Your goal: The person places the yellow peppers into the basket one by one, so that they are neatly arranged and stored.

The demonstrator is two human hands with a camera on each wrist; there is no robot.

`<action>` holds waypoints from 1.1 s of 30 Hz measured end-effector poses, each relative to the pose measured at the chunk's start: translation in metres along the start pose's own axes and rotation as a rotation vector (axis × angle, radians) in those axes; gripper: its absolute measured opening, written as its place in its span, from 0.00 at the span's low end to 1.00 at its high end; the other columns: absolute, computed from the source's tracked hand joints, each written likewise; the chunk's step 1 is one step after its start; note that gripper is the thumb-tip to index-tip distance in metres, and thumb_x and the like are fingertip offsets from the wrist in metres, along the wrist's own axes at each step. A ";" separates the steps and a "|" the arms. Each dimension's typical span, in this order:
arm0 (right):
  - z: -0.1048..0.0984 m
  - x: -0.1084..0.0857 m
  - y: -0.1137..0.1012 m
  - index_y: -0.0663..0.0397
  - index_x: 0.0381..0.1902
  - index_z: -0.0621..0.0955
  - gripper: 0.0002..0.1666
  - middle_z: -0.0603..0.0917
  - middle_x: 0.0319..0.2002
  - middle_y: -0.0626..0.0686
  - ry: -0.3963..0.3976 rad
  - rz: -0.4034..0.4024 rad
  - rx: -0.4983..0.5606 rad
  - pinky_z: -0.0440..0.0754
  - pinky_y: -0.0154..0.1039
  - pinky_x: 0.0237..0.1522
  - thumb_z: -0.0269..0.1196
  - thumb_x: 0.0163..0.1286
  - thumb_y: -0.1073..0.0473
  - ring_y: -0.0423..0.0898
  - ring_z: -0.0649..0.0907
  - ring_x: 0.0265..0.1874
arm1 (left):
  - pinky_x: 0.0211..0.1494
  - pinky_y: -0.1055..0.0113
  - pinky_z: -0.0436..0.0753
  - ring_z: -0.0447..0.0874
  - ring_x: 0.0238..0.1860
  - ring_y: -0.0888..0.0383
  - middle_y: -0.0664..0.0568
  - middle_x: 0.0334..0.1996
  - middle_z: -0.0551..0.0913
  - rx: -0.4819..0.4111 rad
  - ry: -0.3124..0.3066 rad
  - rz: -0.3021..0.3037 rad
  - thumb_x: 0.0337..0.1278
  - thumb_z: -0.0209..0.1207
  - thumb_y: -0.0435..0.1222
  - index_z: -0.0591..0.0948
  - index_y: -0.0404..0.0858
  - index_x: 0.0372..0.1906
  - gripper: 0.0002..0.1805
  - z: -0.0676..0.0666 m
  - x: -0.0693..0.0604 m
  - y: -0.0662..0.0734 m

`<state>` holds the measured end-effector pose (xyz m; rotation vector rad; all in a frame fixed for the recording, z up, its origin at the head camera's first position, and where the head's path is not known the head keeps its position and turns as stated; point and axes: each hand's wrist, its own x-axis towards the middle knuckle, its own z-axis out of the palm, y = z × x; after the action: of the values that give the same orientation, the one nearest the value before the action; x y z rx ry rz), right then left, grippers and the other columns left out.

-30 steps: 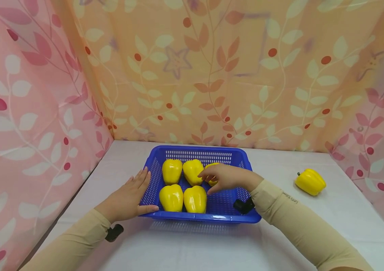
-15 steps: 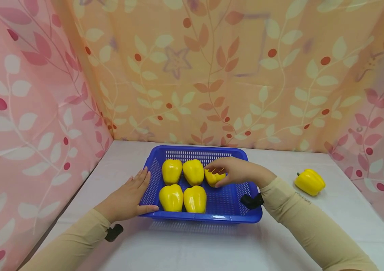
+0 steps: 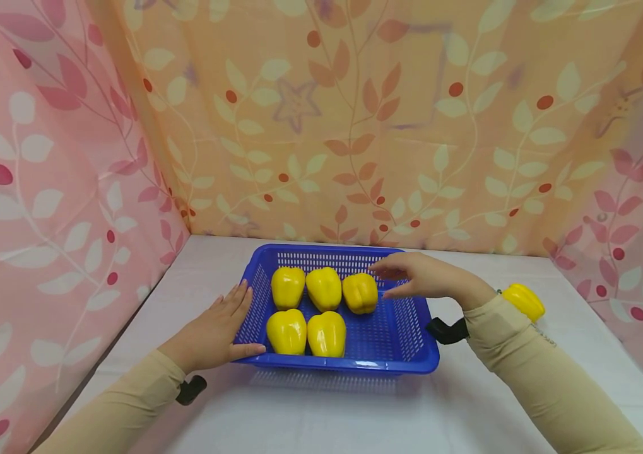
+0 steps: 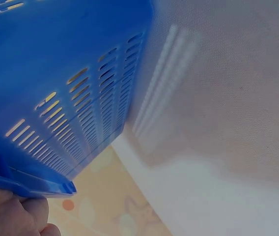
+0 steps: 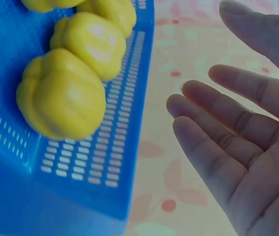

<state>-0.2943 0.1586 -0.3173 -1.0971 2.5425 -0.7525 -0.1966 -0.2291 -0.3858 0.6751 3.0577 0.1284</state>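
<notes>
A blue plastic basket (image 3: 389, 366) holds several yellow bell peppers, three in a back row and two in front. My left hand (image 3: 213, 331) rests on the basket's left rim with straight fingers, its thumb along the front corner. The right hand (image 3: 429, 275) is over the basket's right back part, empty, with fingers relaxed and apart from the rightmost back-row bell pepper (image 3: 359, 293). In the right wrist view, that bell pepper (image 5: 63, 96) sits by the slotted wall, and the spread fingers (image 5: 213, 162) touch nothing.
Another yellow bell pepper (image 3: 524, 301) lies on the white tabletop to the right of the basket, partly hidden by the right sleeve (image 3: 548, 372). Flowered cloth (image 3: 355, 126) hangs behind the table and along both sides.
My right hand has let go of the back-row bell pepper and moved right and up, away from it. The pepper stays in the basket. The left hand keeps its place.
</notes>
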 end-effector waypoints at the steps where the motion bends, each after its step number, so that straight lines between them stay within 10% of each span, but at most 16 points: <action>1: -0.002 -0.002 0.002 0.51 0.60 0.72 0.32 0.75 0.57 0.50 0.007 0.004 0.000 0.75 0.42 0.53 0.65 0.58 0.49 0.48 0.75 0.56 | 0.68 0.46 0.49 0.40 0.71 0.43 0.38 0.71 0.41 0.002 0.001 0.000 0.47 0.46 0.70 0.47 0.30 0.70 0.57 0.000 0.000 0.000; 33: -0.035 -0.079 0.062 0.57 0.60 0.70 0.34 0.76 0.54 0.60 0.219 0.196 0.002 0.77 0.50 0.49 0.64 0.59 0.49 0.58 0.76 0.52 | 0.68 0.46 0.50 0.40 0.71 0.43 0.39 0.71 0.41 0.005 0.004 -0.003 0.45 0.42 0.72 0.47 0.31 0.70 0.59 0.001 0.000 -0.001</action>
<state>-0.2927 0.2645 -0.3197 -0.7864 2.7776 -0.8634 -0.1970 -0.2297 -0.3864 0.6709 3.0638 0.1229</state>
